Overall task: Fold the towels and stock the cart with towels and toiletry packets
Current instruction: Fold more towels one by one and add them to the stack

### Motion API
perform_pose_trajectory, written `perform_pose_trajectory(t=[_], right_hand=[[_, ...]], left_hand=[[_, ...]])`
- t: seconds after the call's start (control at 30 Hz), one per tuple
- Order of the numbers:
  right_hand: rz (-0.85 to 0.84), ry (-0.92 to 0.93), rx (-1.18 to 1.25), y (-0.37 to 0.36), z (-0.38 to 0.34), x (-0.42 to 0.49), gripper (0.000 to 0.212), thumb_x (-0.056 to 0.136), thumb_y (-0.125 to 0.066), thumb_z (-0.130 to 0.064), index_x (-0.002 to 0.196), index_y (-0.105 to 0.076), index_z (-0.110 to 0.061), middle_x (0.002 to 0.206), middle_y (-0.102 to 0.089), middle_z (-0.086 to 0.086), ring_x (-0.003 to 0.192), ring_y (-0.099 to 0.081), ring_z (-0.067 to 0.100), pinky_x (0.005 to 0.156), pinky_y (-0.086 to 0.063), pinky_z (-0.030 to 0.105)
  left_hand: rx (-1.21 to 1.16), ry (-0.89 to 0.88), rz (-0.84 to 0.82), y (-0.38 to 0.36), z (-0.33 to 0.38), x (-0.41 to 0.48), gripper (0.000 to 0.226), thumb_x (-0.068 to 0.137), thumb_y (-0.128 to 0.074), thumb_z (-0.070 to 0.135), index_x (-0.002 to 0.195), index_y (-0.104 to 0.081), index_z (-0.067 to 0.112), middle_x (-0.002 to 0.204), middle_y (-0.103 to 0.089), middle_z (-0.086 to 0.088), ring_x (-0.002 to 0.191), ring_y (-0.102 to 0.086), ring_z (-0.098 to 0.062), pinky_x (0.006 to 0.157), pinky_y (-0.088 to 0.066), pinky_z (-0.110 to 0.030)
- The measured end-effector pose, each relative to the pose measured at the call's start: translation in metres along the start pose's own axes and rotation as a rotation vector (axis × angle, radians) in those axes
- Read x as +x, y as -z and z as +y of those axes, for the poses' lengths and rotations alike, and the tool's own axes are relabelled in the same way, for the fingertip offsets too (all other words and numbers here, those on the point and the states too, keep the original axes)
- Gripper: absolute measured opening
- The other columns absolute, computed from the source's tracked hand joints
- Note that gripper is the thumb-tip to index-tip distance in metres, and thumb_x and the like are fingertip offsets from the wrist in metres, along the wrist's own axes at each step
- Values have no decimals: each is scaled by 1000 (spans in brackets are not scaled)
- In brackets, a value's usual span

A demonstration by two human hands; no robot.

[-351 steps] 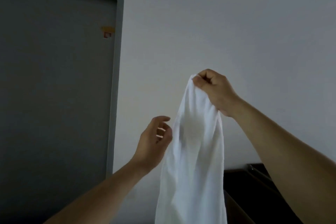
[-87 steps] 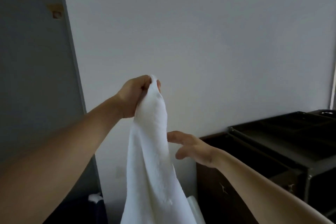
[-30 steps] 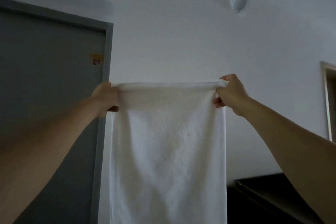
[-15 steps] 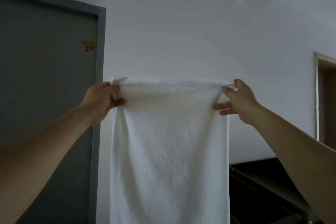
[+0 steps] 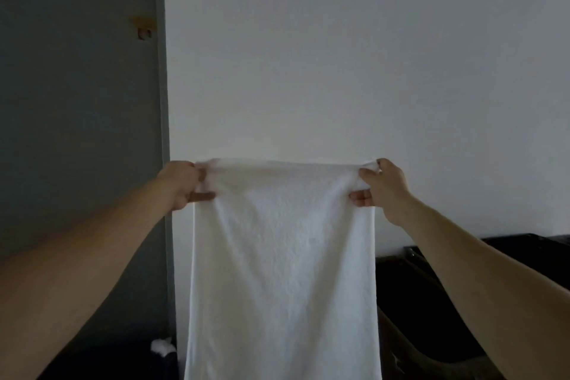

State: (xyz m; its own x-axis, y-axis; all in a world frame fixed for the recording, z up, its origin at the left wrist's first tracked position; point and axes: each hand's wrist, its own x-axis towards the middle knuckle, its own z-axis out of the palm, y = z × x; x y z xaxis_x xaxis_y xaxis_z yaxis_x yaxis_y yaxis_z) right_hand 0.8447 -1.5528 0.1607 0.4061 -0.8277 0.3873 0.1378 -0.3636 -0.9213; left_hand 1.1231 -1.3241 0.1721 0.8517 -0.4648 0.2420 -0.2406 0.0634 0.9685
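Towel [image 5: 282, 271] is soft, limp terry with no stiffness of its own. It hangs flat only because both top corners are pinned. My read: light enough for finger pinches, the pile gives decent grip, and nothing is fragile.

Best hold points are the two top corners, as now. For the fold, bring the corners together, then re-grip at the ends of the new crease. A mid-edge grab would likely let it sag and bunch.

Hands: left hand [image 5: 182, 185] pinches the top left corner and right hand [image 5: 382, 188] pinches the top right. Fingers are curled on the cloth, and the top edge is taut between them.

Location: held up in the air in front of the white wall [image 5: 339, 55], just right of the grey door [image 5: 77, 102]. The lower end runs out of frame, so floor clearance is unknown. The dark cart [image 5: 431, 287] sits lower right, beside and behind the towel. Can't tell if they touch.

Look: plain white, rectangular, nubbly pile. Soft creases fan down from the corners, and the top edge is slightly rolled. No marks visible, but the light is dim.
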Motion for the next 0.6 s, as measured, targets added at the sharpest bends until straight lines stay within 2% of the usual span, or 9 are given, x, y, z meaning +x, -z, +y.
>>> perform_pose_trajectory(t=[0.03, 0.07, 0.17, 0.27, 0.33, 0.43, 0.53, 0.57, 0.6], right_hand=[[0, 19, 14, -3, 0, 7, 3, 100, -53, -7, 100, -50, -8, 106, -59, 26, 59, -64, 32, 58, -60, 44], [4, 50, 35, -6, -3, 14, 4, 99, -53, -6, 97, -50, -8, 109, -57, 26, 65, -64, 34, 63, -59, 48], [40, 198, 85, -12, -28, 37, 17, 99, -51, -5, 86, -49, -16, 105, -57, 17, 76, -64, 36, 69, -59, 50], [62, 349, 113, -9, -55, 51, 21, 99, -51, -7, 86, -48, -23, 92, -55, 1, 72, -68, 33, 73, -60, 53], [76, 406, 123, -4, -65, 53, 20, 99, -52, -10, 87, -48, -25, 92, -56, -1, 69, -70, 28, 72, -61, 51], [74, 453, 118, 4, -69, 40, 18, 98, -52, -12, 89, -49, -27, 97, -58, 3, 66, -72, 23, 68, -62, 47], [57, 469, 119, 16, -67, 11, 17, 98, -52, -12, 91, -50, -28, 100, -59, 6, 65, -72, 21, 68, -63, 44], [52, 461, 113, 21, -65, -1, 16, 97, -52, -13, 91, -50, -27, 101, -59, 7, 65, -72, 23, 68, -63, 45], [47, 447, 102, 27, -62, -14, 15, 97, -53, -13, 91, -51, -27, 103, -59, 9, 65, -72, 24, 67, -63, 46]], left_hand=[[5, -8, -2, -4, 11, 0, 37, 101, -56, 33, 125, -59, 6, 120, -61, -13, 103, -61, -28, 76, -54, -29], [36, -86, 63, -8, 16, 0, 46, 101, -53, 41, 132, -55, 7, 127, -60, -13, 112, -59, -27, 84, -48, -27], [-266, -192, 116, -13, 42, 11, 38, 102, -52, 17, 135, -51, -1, 132, -59, -21, 94, -64, -22, 75, -58, -28], [-270, -291, 258, -17, 80, 9, 24, 100, -53, 9, 122, -62, 5, 120, -63, -12, 97, -65, -23, 72, -61, -33], [-289, -352, 279, -13, 96, 3, 13, 98, -56, 9, 106, -67, 11, 109, -64, -5, 96, -67, -24, 66, -61, -33], [-241, -401, 277, -2, 101, -20, 9, 96, -59, 5, 96, -65, 11, 103, -61, -3, 95, -65, -22, 61, -60, -28], [-174, -422, 251, 11, 94, -51, 13, 96, -56, 2, 107, -62, -1, 98, -55, -2, 95, -65, -12, 59, -57, -18], [-141, -433, 242, 15, 89, -62, 20, 96, -55, 1, 115, -60, -4, 97, -53, -2, 92, -65, -9, 60, -56, -17], [-156, -413, 219, 20, 82, -75, 22, 95, -55, 0, 116, -60, -4, 99, -53, -4, 93, -64, -13, 62, -58, -20]])
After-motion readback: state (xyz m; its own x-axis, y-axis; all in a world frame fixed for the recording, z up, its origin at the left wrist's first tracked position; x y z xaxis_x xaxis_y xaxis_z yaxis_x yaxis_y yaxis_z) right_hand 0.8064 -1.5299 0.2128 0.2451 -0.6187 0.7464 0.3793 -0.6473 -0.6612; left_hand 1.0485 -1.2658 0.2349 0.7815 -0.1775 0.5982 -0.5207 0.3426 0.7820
